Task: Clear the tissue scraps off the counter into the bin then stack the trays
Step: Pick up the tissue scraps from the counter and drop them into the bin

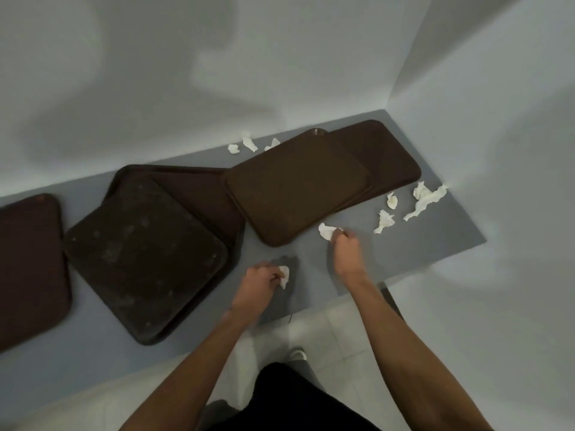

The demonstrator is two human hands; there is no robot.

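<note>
Two scraps point(284, 272) point(326, 230) half-hidden in hands point(258, 283) point(347, 245); leftmost tray point(28, 259) cut off.

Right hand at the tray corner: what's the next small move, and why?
Probably lift the right hand with its pinched scrap and shift right to the nearest loose scrap. The left hand holds another scrap, more lie at the right end of the counter, and no bin is in view.
</note>
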